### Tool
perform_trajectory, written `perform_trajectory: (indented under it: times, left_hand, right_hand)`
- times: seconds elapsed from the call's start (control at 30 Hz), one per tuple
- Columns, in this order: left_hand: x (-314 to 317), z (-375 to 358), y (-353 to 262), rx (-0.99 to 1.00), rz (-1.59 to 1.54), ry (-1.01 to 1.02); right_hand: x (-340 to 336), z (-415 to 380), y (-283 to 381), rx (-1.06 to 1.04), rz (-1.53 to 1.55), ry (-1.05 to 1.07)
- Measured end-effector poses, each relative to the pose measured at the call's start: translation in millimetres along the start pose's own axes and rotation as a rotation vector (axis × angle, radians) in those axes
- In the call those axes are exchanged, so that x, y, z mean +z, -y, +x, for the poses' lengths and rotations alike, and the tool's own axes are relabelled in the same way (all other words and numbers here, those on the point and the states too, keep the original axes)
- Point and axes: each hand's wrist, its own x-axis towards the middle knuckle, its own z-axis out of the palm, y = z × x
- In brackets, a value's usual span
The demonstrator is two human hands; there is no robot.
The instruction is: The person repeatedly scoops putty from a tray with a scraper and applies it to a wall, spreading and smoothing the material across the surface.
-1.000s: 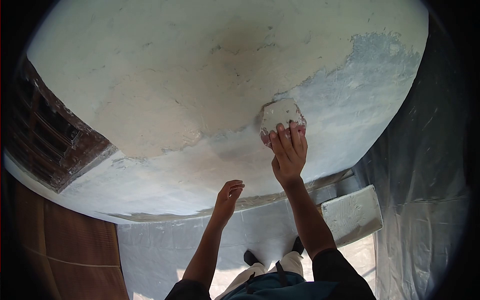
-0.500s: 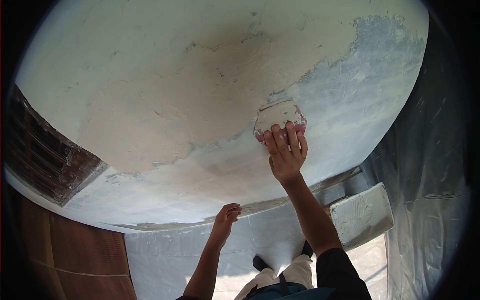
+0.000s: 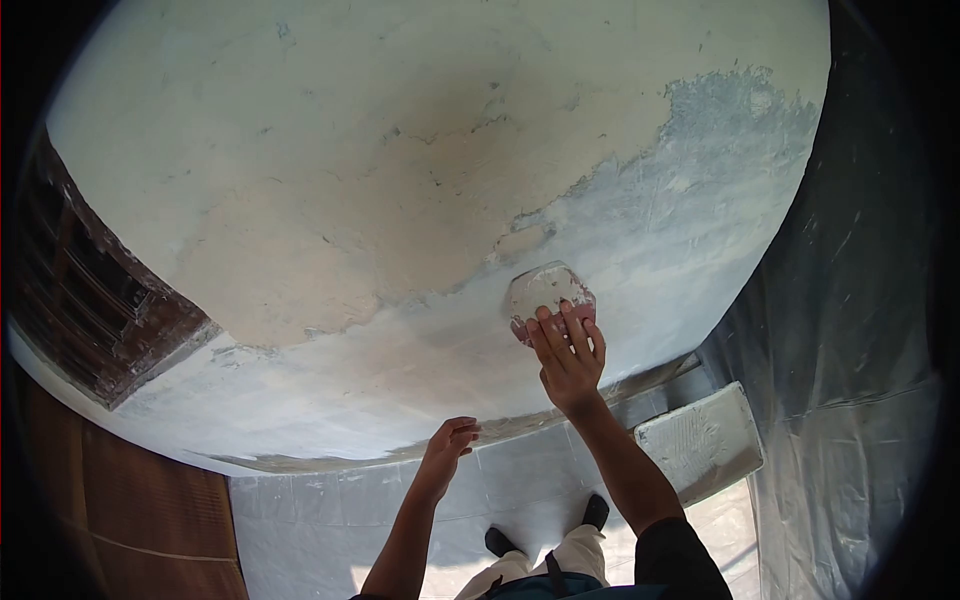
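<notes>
My right hand [image 3: 568,365] grips a flat reddish putty scraper [image 3: 546,292], fingers laid over its face, which is smeared with off-white putty. The scraper is against the wall [image 3: 400,180], just below the ragged edge of a beige putty layer. Lighter grey-white surface surrounds it. A small separate putty patch [image 3: 522,240] shows just above the tool. Lower down, my left hand [image 3: 449,447] hangs near the foot of the wall with loosely bent fingers and nothing in it.
A white putty-coated tray [image 3: 700,445] stands at the right by my right forearm. Clear plastic sheeting [image 3: 830,430] hangs along the right side. On the left are a dark slatted opening [image 3: 100,290] and brown panels [image 3: 150,510]. My feet stand on a grey floor [image 3: 330,520].
My right hand has drawn the scraper down the wall, leaving a small putty patch above it. My left hand stays about where it was. The view has shifted slightly.
</notes>
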Motion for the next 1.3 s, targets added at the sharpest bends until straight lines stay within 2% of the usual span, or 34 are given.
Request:
perform_trajectory:
  times: [0.1, 0.2, 0.3, 0.37, 0.43, 0.53, 0.67, 0.73, 0.77, 0.83, 0.97, 1.03, 1.1, 1.17, 1.23, 1.3]
  left_hand:
    - [14.3, 6.7, -15.7, 0.059, -0.035, 0.012]
    - [30.5, 15.8, -36.0, 0.161, -0.042, 0.011]
    - [46.3, 29.1, -53.8, 0.256, -0.054, -0.02]
    - [58.6, 36.7, -62.4, 0.286, -0.101, -0.059]
    - [70.1, 43.8, -70.0, 0.375, -0.109, -0.16]
    - [83.2, 55.6, -73.7, 0.454, -0.121, -0.207]
    - [94.4, 71.6, -69.9, 0.53, -0.131, -0.292]
    - [94.8, 77.5, -68.8, 0.599, -0.126, -0.37]
    - [94.8, 79.2, -67.0, 0.603, -0.135, -0.377]
    - [94.4, 80.3, -67.3, 0.58, -0.137, -0.401]
    - [93.2, 83.4, -66.3, 0.583, -0.133, -0.403]
    - [92.6, 84.6, -68.2, 0.609, -0.115, -0.438]
    - [91.3, 85.7, -67.5, 0.603, -0.114, -0.436]
    - [89.3, 89.0, -66.2, 0.592, -0.119, -0.437]
    - [89.1, 86.5, -66.7, 0.589, -0.112, -0.425]
    - [90.6, 86.2, -68.0, 0.585, -0.101, -0.437]
  right_hand:
    - [-44.2, 22.4, -5.9, 0.005, 0.148, 0.079]
    - [-74.8, 67.8, -23.8, 0.022, 0.5, 0.116]
    - [-92.2, 124.3, -45.1, 0.067, 0.55, 0.266]
    - [-93.9, 155.9, -56.7, -0.033, 0.56, 0.336]
    - [-93.1, 178.8, -59.5, -0.066, 0.593, 0.366]
    - [-88.7, 202.1, -59.1, -0.099, 0.645, 0.45]
    - [-72.1, 211.3, -54.7, -0.183, 0.616, 0.489]
    - [-66.2, 213.6, -51.6, -0.199, 0.55, 0.421]
    - [-68.1, 214.7, -51.7, -0.211, 0.552, 0.423]
    - [-76.4, 217.1, -50.8, -0.071, 0.63, 0.353]
    - [-79.6, 212.6, -44.5, -0.074, 0.692, 0.461]
    - [-67.8, 206.0, -43.6, -0.159, 0.594, 0.44]
    - [-67.5, 208.8, -46.2, -0.14, 0.595, 0.378]
    - [-75.5, 211.7, -47.7, -0.036, 0.62, 0.285]
    - [-74.9, 208.5, -46.0, -0.028, 0.649, 0.296]
    - [-69.6, 203.0, -43.9, -0.124, 0.636, 0.391]
